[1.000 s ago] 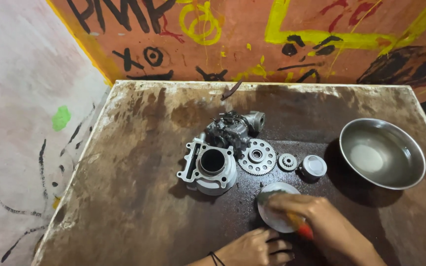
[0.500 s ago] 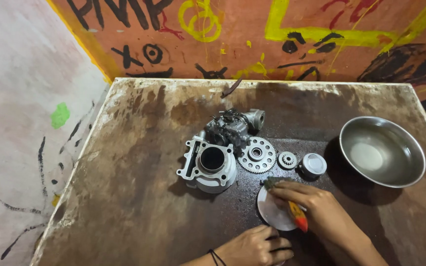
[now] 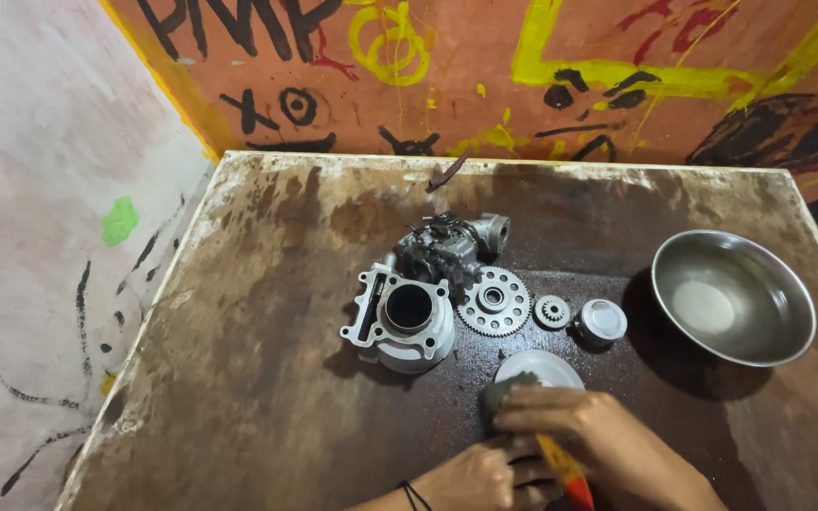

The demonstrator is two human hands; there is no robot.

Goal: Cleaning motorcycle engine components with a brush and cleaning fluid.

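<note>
We have our right hand (image 3: 587, 437) curled around a brush with an orange-and-red handle (image 3: 565, 468), its dark grey-green head (image 3: 502, 390) pressed against the near-left edge of a white round disc (image 3: 542, 367) that lies flat on the table. Our left hand (image 3: 477, 476) sits just below, fingertips bent down against the disc's near rim, steadying it rather than gripping anything; a dark band circles that wrist. Beyond the disc, in a row, lie a small pale piston (image 3: 602, 321), a little gear (image 3: 552, 311) and a larger toothed sprocket (image 3: 493, 301), then a finned engine cylinder (image 3: 403, 319) with a dark carburettor-like part (image 3: 447, 245) behind it. A steel bowl (image 3: 733, 296) stands well apart to the right. The table (image 3: 257, 378) is stained brown board, wet-looking and dark in the middle, set in a corner between a pale wall (image 3: 40, 237) and an orange painted one (image 3: 485, 66).
</note>
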